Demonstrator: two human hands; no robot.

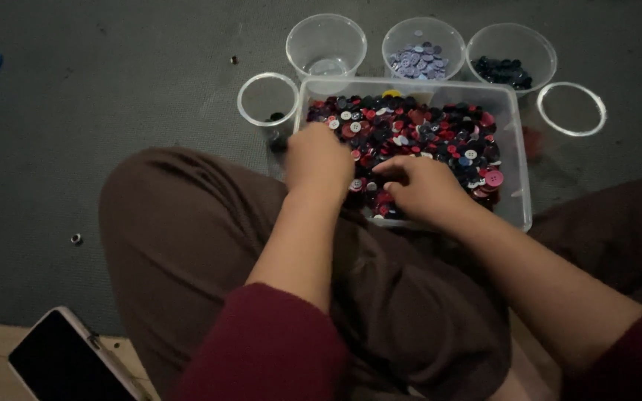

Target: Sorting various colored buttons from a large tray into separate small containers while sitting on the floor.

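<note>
Left hand (319, 160) curled knuckles-up, forearm stretched forward | right hand (423, 188) palm-down, fingers (389, 168) pinched inward | maroon sleeves pushed back

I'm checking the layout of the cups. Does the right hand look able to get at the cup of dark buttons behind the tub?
Probably yes. The right hand rests in the clear tub, and the cup of dark buttons stands open-topped just beyond the tub's far rim, with nothing between them.
</note>
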